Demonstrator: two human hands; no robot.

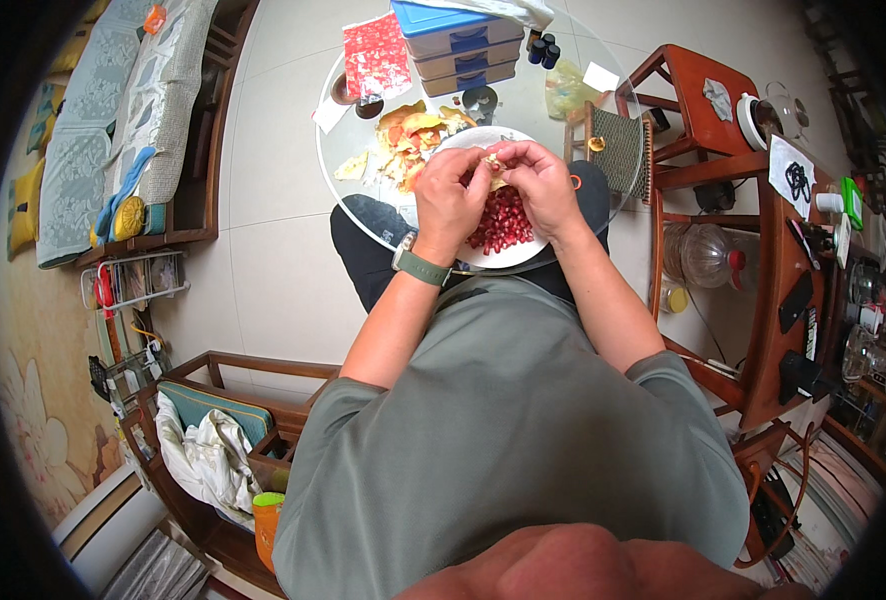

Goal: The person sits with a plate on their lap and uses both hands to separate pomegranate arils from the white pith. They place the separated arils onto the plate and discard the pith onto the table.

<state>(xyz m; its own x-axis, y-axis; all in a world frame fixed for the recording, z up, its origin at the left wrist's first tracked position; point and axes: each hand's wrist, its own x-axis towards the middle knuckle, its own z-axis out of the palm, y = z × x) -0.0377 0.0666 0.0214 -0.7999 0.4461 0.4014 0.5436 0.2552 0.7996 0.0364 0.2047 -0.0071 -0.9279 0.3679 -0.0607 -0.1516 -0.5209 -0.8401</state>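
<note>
A white plate (492,261) with a heap of red pomegranate seeds (501,221) lies on the round glass table before me. Above the plate, my left hand (450,195) and my right hand (539,184) meet at their fingertips around a small pale piece of pomegranate (497,166) with some red seeds on it. Fingers hide most of that piece and the plate's upper middle. Left of the plate is a pile of torn pomegranate peel (411,139), yellow and orange outside. A watch with a green strap (422,268) is on my left wrist.
Stacked drawers with a blue lid (458,45) stand at the table's far side, beside a red patterned packet (377,56). Small dark bottles (544,52) and a thin plastic bag (569,90) are to their right. A woven stool (619,146) and a wooden chair (702,75) stand farther right.
</note>
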